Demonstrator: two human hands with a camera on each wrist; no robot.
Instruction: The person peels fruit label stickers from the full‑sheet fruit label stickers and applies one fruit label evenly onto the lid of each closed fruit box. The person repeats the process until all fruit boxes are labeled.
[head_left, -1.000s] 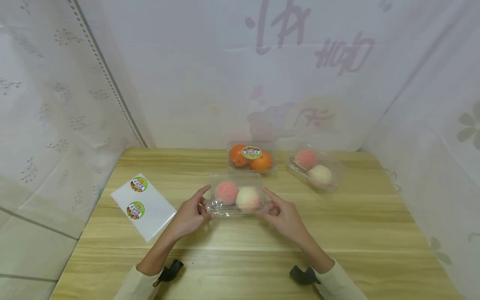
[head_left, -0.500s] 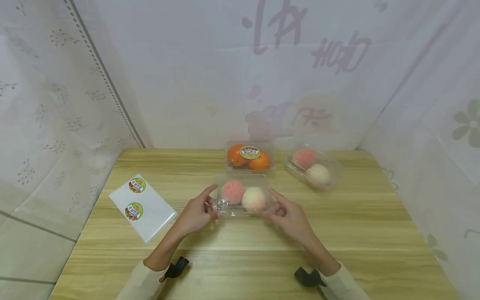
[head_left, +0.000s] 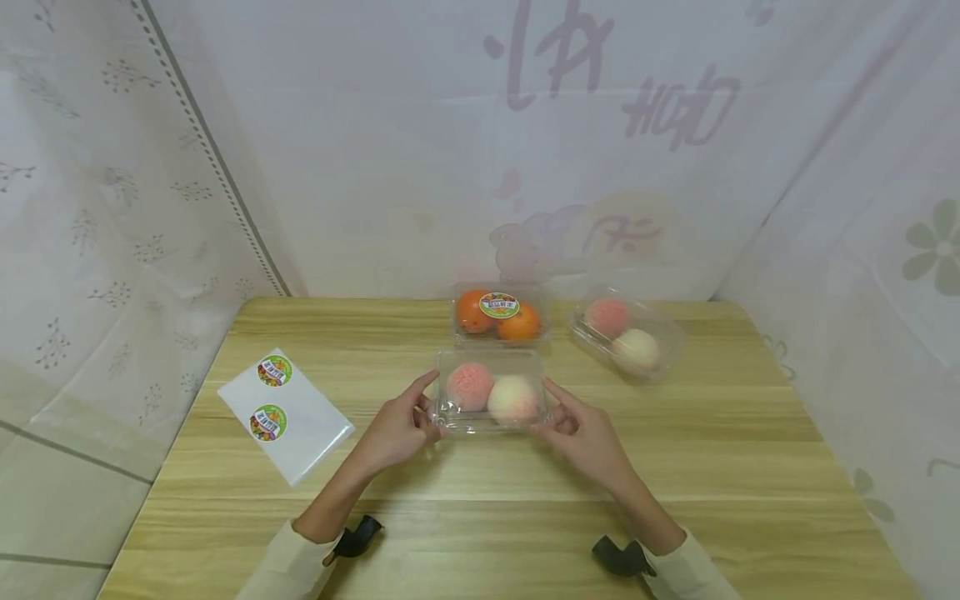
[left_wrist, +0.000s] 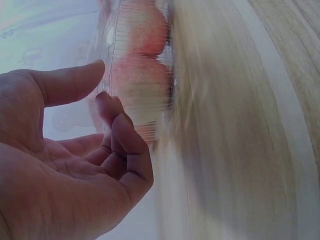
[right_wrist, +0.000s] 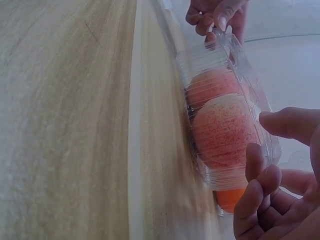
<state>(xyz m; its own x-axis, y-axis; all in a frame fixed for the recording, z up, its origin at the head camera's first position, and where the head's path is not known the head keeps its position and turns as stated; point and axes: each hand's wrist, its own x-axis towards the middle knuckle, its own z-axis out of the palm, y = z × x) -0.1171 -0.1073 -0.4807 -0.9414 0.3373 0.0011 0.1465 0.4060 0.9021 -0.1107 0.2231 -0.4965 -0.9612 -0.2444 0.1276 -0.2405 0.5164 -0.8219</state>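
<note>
A clear plastic clamshell box (head_left: 491, 359) sits in the middle of the table, holding a pink peach (head_left: 470, 387) and a paler cream one (head_left: 513, 401). My left hand (head_left: 397, 429) grips its left end, thumb and fingers at the rim. At the opposite end my right hand (head_left: 587, 435) does the same. The right wrist view shows the two peaches through the ribbed side wall of the box (right_wrist: 200, 55), with the right thumb and curled fingers by the rim. In the left wrist view the left fingertips (left_wrist: 107, 107) overlap the box edge.
Behind stands a clear box of oranges (head_left: 519, 322) with a round fruit sticker (head_left: 499, 305) on its lid. Another peach box (head_left: 667, 333) lies angled at the back right. At left is a white sheet (head_left: 311, 425) bearing two round stickers (head_left: 267, 422). Patterned cloth surrounds the table.
Both hands have shifted the peach box a little to the right, so it stands more squarely in front of the orange box. The grip stays the same.
</note>
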